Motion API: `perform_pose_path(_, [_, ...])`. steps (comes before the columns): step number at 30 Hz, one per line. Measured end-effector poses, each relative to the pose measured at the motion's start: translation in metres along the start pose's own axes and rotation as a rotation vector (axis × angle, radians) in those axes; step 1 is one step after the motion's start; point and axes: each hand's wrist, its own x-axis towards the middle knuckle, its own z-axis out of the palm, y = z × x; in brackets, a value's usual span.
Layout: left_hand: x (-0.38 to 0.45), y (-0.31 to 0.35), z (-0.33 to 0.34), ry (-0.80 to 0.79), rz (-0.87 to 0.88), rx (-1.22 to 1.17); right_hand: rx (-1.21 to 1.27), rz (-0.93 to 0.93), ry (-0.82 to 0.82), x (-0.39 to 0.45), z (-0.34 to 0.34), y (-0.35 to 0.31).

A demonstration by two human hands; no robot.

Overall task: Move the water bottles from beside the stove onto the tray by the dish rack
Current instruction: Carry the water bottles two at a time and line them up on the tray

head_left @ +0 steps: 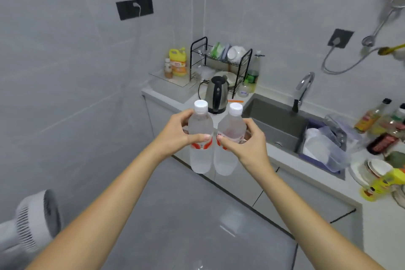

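Note:
I hold two clear water bottles with white caps and red-and-white labels, upright and side by side in the air in front of the counter. My left hand [177,132] grips the left bottle [200,158] around its middle. My right hand [245,144] grips the right bottle [229,160] the same way. Farther off, a clear tray [178,82] lies on the counter's far left corner, left of the black dish rack [221,61]. A yellow jug [178,62] and a small bottle [168,68] stand on the tray.
A steel kettle [215,94] stands on the counter in front of the rack, straight behind the bottles. The sink [276,120] with its tap [303,87] lies to the right. Bottles, dishes and food crowd the counter at far right. A white fan [32,223] stands low on the left.

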Motion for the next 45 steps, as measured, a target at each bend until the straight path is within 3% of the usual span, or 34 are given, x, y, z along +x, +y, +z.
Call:
perform_pose_path(9, [0.113,-0.053,-0.110,0.189,-0.067,0.098,0.084,-0.001,-0.192,0.172,0.117,0.024])
perform_pose_path(17, [0.264,-0.126,-0.229,0.190,-0.057,0.130,0.045,0.042,-0.142,0.320,0.225,0.062])
perform_pose_path(23, [0.389,-0.168,-0.290,0.119,-0.041,0.156,0.031,0.107,-0.060,0.426,0.264,0.086])
perform_pose_path(36, [0.638,-0.256,-0.315,0.031,-0.049,0.239,-0.031,0.152,0.077,0.659,0.292,0.177])
perform_pose_path(45, [0.751,-0.350,-0.304,-0.171,-0.177,0.271,-0.266,0.292,0.034,0.726,0.318,0.261])
